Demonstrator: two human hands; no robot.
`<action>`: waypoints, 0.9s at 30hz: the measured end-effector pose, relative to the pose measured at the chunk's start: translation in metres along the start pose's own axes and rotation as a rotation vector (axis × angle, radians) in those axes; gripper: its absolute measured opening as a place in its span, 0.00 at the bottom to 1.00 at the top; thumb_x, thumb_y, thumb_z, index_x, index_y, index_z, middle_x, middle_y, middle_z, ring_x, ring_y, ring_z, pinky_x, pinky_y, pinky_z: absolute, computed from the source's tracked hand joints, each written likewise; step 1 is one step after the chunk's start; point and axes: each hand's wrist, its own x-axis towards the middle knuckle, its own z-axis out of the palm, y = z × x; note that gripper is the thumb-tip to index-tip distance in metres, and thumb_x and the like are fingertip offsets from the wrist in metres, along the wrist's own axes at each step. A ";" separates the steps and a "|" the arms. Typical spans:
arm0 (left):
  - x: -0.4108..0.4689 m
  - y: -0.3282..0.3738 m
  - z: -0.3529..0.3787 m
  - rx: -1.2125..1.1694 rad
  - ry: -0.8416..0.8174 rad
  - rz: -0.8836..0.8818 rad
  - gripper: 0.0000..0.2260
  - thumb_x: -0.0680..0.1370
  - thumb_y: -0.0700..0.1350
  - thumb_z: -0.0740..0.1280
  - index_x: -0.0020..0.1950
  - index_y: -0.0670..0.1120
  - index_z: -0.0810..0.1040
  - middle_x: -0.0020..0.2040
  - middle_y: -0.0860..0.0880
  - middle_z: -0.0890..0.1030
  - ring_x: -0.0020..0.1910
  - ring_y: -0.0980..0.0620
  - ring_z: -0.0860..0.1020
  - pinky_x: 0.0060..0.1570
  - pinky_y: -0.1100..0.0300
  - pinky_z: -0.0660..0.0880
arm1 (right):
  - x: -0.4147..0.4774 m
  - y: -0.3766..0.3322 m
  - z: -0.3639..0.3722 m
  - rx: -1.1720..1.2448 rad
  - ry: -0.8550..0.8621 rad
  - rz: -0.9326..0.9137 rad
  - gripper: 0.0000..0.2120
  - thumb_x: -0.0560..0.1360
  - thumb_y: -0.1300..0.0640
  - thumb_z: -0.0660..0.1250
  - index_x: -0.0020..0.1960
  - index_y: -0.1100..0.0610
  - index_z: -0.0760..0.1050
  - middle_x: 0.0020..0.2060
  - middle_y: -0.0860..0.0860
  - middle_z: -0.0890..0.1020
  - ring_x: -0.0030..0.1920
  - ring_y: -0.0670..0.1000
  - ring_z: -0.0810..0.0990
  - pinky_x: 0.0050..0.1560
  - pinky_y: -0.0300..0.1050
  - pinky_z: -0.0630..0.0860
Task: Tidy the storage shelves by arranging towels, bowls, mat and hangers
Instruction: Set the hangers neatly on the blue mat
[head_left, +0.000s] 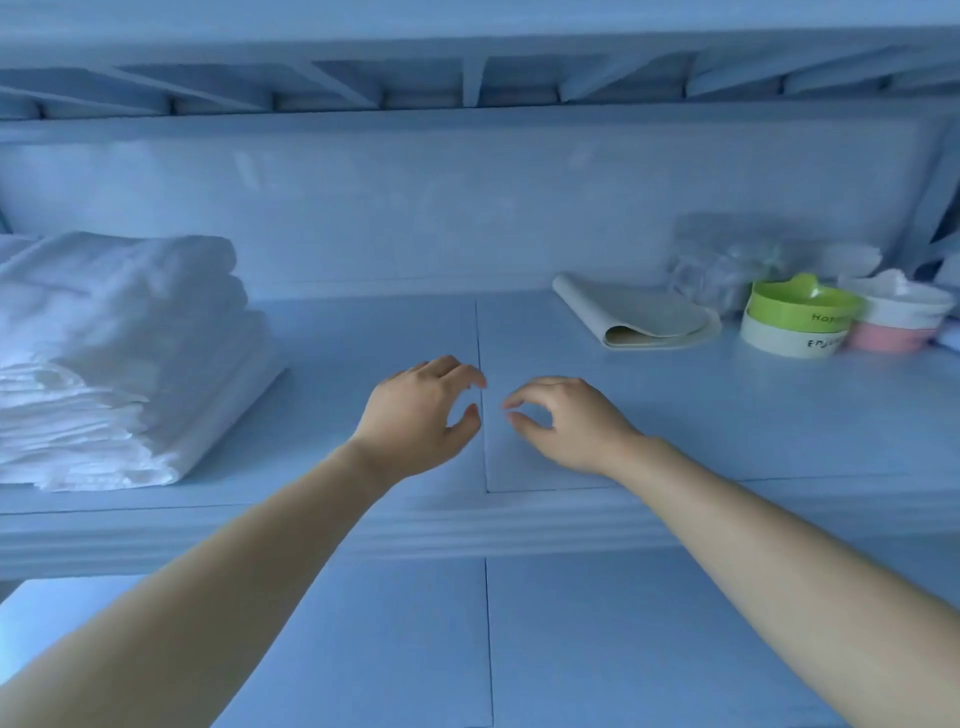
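**Empty hands at the seam, goods parted to either side**

The seam (480, 338) in the shelf (363, 332) board is taken as the reference. The left hand (415, 410) is held just left of it and the right hand (566, 426) just right of it. On each hand the fingers are loosely curled, with the thumb kept apart from the fingertips, and nothing is gripped. Whether the board is touched cannot be told.

Well left of the seam the towels (119, 358) are stacked folded, probably so that the soft goods are kept in one pile. Right of the seam the mat (639, 317) is laid flat and folded over. Farther right a green bowl (800, 306) is nested on a white bowl (784, 340), with a white-and-pink stack (893, 322) just beyond. The nesting is judged to save room.

The towel pile is cut off by the left edge of the view. Behind the bowls a clear bundle (727, 270) is blurred. It may be the hangers, but this cannot be confirmed. The lettering on the bowls is only partly readable.
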 end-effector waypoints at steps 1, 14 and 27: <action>0.010 0.013 0.010 -0.018 -0.015 -0.002 0.11 0.74 0.50 0.64 0.56 0.53 0.76 0.51 0.56 0.78 0.45 0.51 0.78 0.37 0.62 0.65 | -0.006 0.015 -0.008 -0.003 0.004 0.010 0.09 0.76 0.54 0.65 0.54 0.53 0.80 0.52 0.48 0.82 0.56 0.50 0.78 0.58 0.45 0.72; 0.121 0.136 0.110 -0.111 -0.115 0.037 0.11 0.75 0.51 0.62 0.57 0.56 0.74 0.52 0.58 0.77 0.39 0.56 0.71 0.36 0.63 0.65 | -0.056 0.170 -0.084 -0.034 0.064 0.119 0.08 0.74 0.56 0.65 0.51 0.54 0.81 0.51 0.48 0.83 0.54 0.50 0.79 0.56 0.46 0.73; 0.207 0.197 0.171 -0.268 -0.095 0.197 0.09 0.73 0.50 0.65 0.53 0.54 0.76 0.48 0.58 0.78 0.46 0.53 0.78 0.38 0.61 0.71 | -0.077 0.238 -0.133 -0.153 0.200 0.348 0.08 0.74 0.55 0.63 0.50 0.54 0.80 0.51 0.48 0.82 0.54 0.52 0.78 0.53 0.50 0.75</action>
